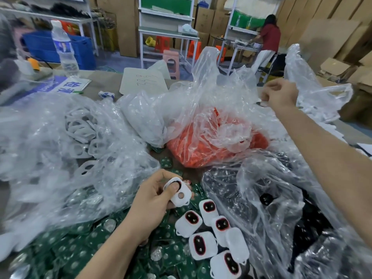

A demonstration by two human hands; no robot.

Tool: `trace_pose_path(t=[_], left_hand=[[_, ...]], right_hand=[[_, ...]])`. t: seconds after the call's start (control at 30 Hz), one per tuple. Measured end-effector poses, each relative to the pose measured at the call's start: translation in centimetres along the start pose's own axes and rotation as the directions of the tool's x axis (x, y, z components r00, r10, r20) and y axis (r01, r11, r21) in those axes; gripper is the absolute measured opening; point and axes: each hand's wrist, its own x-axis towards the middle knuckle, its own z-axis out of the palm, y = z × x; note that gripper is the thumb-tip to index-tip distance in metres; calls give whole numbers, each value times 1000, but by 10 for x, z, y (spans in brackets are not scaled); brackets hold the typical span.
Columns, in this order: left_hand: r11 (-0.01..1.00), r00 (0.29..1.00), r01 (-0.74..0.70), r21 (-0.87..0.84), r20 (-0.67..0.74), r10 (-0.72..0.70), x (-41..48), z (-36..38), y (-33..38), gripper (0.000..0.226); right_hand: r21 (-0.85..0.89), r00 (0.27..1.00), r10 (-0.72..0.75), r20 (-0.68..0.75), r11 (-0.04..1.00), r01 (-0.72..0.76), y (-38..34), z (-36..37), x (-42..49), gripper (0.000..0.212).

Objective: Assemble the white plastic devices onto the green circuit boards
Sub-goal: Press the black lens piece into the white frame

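Below the big orange bag (201, 154) lie green boards (60, 250) and some white devices (209, 243). Up right of it the right hand (280, 94) is curled; I cannot tell if it holds anything. Just below it the left hand (155, 198) pinches one white device (186, 191).
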Motion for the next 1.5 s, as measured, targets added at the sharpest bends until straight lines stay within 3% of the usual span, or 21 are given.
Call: trace_pose_path(t=[0.07,0.17,0.23,0.3,0.5,0.7,0.83,0.97,1.27,1.5], left_hand=[[1000,1000,-13,-24,-15,13,0,-1,-1,14],[989,999,35,-146,-19,-39,2,0,-2,11],[976,996,88,-201,-10,-92,2,2,-2,11],[973,994,107,-204,20,-105,2,4,-2,9],[988,999,46,-149,19,-44,0,2,-3,20],[990,999,39,-137,17,-37,-1,4,-2,23],[993,999,13,-119,53,-7,-3,4,1,24],[998,998,14,-68,68,-9,-5,5,3,22],[999,996,41,-22,85,-39,-8,8,6,23],[999,995,52,15,85,-53,-7,7,6,22]], right_hand=[[248,992,-66,107,968,37,-30,-5,-37,12],[386,902,-191,387,922,30,-56,-19,-117,14],[369,785,-188,590,928,-55,-55,-25,-180,16],[301,699,-131,703,945,-125,-45,-20,-233,12],[260,771,75,633,917,-303,-13,11,-284,10],[259,823,92,560,924,-280,-8,23,-287,13],[264,771,103,629,904,-336,-9,21,-277,29],[176,706,65,706,949,-263,-12,16,-268,33],[154,642,-4,767,972,-178,-8,13,-265,24],[166,622,-14,783,968,-187,-6,13,-266,34]])
